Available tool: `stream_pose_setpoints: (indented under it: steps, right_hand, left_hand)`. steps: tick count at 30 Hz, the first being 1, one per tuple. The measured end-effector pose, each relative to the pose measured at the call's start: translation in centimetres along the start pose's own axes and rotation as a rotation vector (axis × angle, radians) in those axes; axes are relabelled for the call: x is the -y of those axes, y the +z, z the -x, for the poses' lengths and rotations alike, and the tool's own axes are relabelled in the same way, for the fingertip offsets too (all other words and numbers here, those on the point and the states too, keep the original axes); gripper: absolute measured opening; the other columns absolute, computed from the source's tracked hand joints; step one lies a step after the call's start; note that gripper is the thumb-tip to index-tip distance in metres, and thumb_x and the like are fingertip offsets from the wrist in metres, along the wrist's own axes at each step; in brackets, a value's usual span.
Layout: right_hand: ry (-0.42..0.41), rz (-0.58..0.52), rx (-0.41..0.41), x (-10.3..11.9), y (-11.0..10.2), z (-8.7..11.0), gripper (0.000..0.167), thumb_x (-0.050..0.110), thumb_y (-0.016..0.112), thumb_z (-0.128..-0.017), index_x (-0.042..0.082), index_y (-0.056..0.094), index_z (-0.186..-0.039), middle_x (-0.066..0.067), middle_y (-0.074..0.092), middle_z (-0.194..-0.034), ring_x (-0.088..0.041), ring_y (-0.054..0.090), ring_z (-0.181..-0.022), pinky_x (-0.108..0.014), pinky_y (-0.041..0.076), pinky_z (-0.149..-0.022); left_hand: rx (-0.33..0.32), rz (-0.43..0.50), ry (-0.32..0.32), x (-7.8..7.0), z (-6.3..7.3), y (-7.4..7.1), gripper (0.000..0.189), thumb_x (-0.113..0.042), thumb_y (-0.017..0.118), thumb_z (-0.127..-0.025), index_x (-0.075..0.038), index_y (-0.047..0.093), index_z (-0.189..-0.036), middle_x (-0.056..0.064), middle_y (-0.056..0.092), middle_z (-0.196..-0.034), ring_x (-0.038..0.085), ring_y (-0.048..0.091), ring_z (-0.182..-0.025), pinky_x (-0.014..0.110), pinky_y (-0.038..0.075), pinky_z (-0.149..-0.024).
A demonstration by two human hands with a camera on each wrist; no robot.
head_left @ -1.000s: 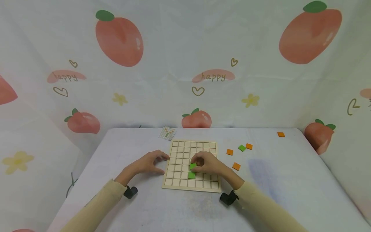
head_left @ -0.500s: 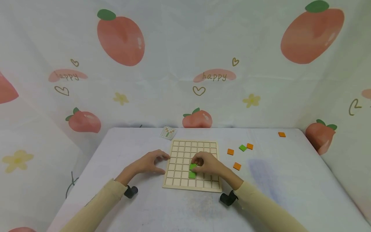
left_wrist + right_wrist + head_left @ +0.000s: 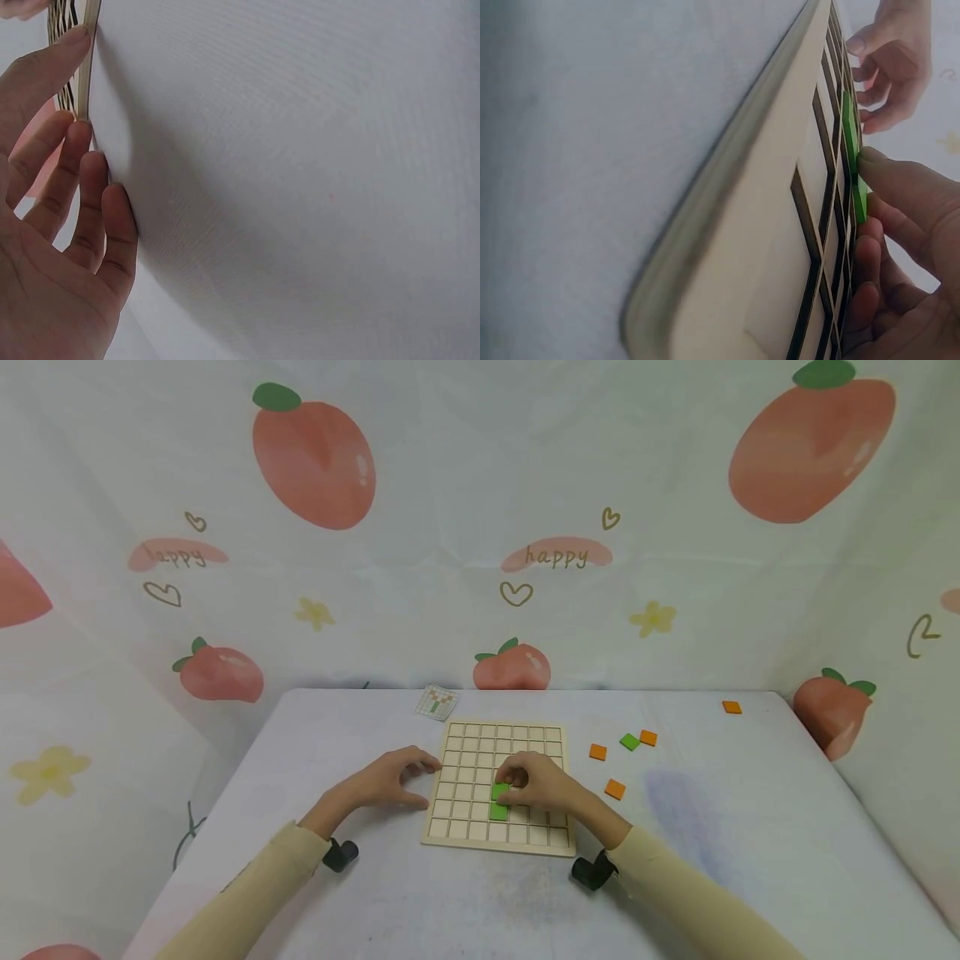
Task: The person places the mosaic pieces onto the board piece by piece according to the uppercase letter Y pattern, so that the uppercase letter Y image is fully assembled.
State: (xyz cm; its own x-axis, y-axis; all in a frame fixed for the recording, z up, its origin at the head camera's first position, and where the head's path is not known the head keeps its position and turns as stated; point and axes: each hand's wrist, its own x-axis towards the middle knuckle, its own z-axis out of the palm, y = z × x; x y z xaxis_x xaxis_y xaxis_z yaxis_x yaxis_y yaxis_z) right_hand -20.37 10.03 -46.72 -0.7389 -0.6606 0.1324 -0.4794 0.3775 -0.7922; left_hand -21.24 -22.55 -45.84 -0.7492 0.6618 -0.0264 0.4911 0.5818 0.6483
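Observation:
A wooden grid board (image 3: 501, 849) lies flat on the white table. Two green square tiles are on it, one lower (image 3: 498, 812) and one just above it (image 3: 500, 791). My right hand (image 3: 542, 783) pinches the upper green tile between thumb and index finger, low over the squares; in the right wrist view that tile (image 3: 861, 204) shows at the fingertips. At the board's left edge, my left hand (image 3: 384, 779) rests with thumb and fingers spread and relaxed. In the left wrist view, its thumb (image 3: 71, 46) and fingertips are against the board's side.
To the right of the board lie orange tiles, one near (image 3: 615, 789), one farther back (image 3: 597, 752), and another (image 3: 648, 738) beside a green tile (image 3: 629, 742). One more orange tile (image 3: 732, 707) is at the far right. A patterned card (image 3: 437, 702) lies behind the board.

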Motion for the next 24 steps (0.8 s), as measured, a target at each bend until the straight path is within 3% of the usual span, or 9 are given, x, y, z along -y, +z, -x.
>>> stream_pose_setpoints:
  steps: [17, 24]
  right_hand:
    - [-0.013, 0.009, -0.025, 0.13, 0.1, -0.01, 0.013, 0.009, 0.08, -0.088, 0.005, 0.075, -0.1, -0.003, 0.065, -0.09, -0.01, 0.056, -0.077, -0.028, 0.051, -0.07]
    - [-0.021, 0.005, -0.027, -0.07, 0.23, -0.06, 0.01, 0.009, 0.079, -0.089, 0.007, 0.074, -0.097, 0.003, 0.063, -0.086, -0.009, 0.056, -0.076, -0.027, 0.051, -0.069]
  left_hand:
    - [0.005, 0.001, -0.006, -0.21, -0.05, -0.12, 0.058, -0.016, 0.089, -0.081, -0.006, 0.062, -0.132, 0.004, 0.062, -0.126, 0.024, 0.058, -0.112, 0.042, 0.047, -0.097]
    - [0.007, 0.016, 0.009, -0.12, -0.02, -0.13, 0.058, -0.016, 0.088, -0.081, -0.006, 0.061, -0.132, 0.004, 0.062, -0.127, 0.024, 0.058, -0.111, 0.042, 0.047, -0.097]
